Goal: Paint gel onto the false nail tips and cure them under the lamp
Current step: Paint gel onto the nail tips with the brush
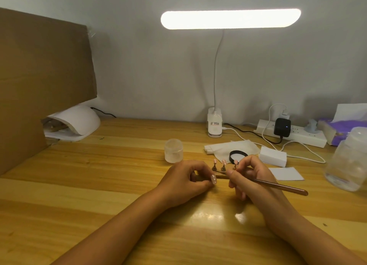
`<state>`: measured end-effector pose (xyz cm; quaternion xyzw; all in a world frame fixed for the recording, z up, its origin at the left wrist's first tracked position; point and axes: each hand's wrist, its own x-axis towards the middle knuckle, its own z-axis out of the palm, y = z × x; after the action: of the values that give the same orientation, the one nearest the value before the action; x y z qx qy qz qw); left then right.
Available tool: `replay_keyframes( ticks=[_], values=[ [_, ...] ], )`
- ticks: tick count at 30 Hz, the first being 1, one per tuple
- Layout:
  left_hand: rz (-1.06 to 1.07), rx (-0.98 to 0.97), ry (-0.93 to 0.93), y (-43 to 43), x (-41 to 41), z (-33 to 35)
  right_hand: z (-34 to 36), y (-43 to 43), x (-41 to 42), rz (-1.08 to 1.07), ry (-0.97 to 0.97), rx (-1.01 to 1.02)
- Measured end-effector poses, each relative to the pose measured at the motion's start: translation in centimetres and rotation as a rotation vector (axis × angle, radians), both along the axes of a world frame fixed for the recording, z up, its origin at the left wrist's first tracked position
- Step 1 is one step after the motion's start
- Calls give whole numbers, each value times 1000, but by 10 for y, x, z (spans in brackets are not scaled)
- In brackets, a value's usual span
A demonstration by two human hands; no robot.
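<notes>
- Your left hand (pixel 184 177) is pinching one false nail tip (pixel 213 179) over the middle of the desk (pixel 119 185), keeping it steady.
- Your right hand (pixel 252 175) is gripping the brush (pixel 282 187) like a pen, for fine strokes.

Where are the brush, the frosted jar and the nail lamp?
brush (pixel 282 187), head view, on its brown handle.
frosted jar (pixel 173 151), head view, on its side wall.
nail lamp (pixel 83 119), head view, on its white dome.

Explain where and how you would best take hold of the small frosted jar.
Probably grip the jar across its round side wall, coming from the left: it stands upright, and the nail tips on their stands sit near its right.
</notes>
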<state>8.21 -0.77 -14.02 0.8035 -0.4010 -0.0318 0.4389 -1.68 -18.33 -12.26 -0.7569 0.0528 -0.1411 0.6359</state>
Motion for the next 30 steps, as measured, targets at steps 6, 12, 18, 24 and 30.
replay_keyframes(
  ticks=[6,12,18,24,30],
  values=[
    [15,-6,-26,0,-1,1,2,3,-1,62,5,-93],
    [40,-4,-23,-1,0,0,1,4,-1,85,10,-169],
    [30,1,-18,0,-1,2,-1,2,1,79,44,-207],
    [21,-10,-11,0,-3,4,0,1,0,58,4,-130],
    [36,-2,-17,-1,-1,3,2,4,0,84,26,-163]
  ],
)
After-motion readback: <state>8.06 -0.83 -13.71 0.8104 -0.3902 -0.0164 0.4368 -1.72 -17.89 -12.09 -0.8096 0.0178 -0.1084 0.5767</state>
